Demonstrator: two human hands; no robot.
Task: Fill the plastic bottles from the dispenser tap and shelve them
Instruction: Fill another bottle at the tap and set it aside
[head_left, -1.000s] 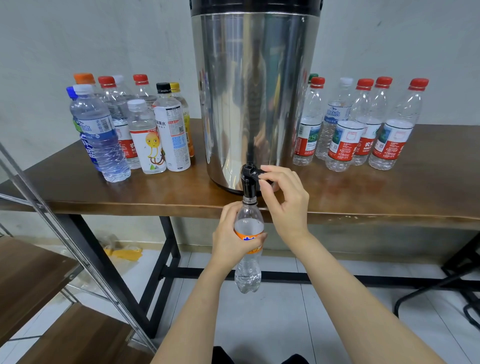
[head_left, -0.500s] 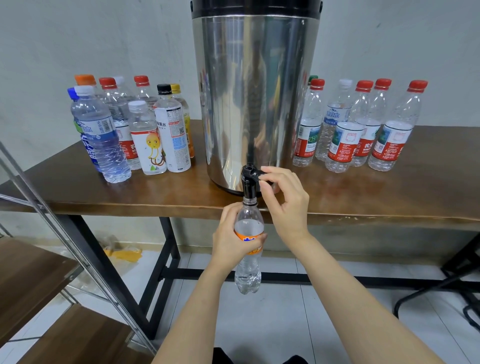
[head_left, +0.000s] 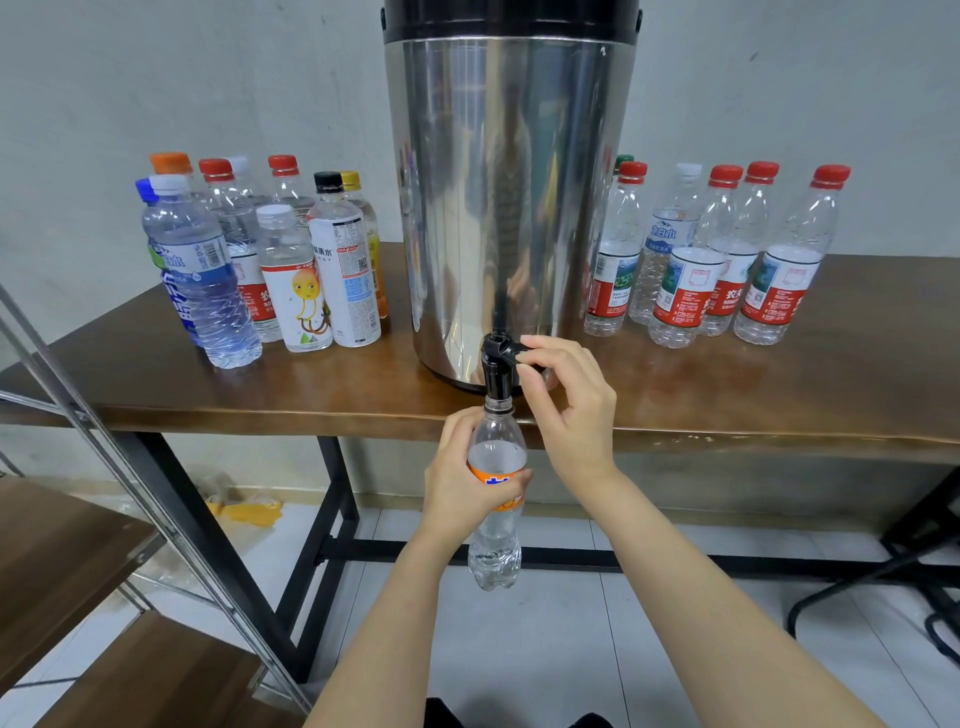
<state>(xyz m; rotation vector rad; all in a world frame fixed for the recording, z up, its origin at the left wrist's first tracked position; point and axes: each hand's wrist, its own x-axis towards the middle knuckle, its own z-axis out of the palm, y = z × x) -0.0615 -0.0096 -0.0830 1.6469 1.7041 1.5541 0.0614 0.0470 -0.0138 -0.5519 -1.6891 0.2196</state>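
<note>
At the dispenser's (head_left: 511, 182) 6 o'clock, the left hand (head_left: 467, 480) grips the bottle (head_left: 493, 551) under the tap (head_left: 497, 376); the right hand (head_left: 571, 410) pinches its lever (head_left: 511, 354) — late shutoff or a drifting neck could spill.

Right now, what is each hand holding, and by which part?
The left hand grips the orange-labelled bottle around its label band; the right hand pinches the lever of the black tap.

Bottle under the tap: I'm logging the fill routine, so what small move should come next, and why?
Probably hold the tap lever where it is until the bottle nears full. The right hand pinches the lever, the left hand grips the bottle with its mouth right under the spout, and the neck looks not yet full, though the level is hard to read.
</note>
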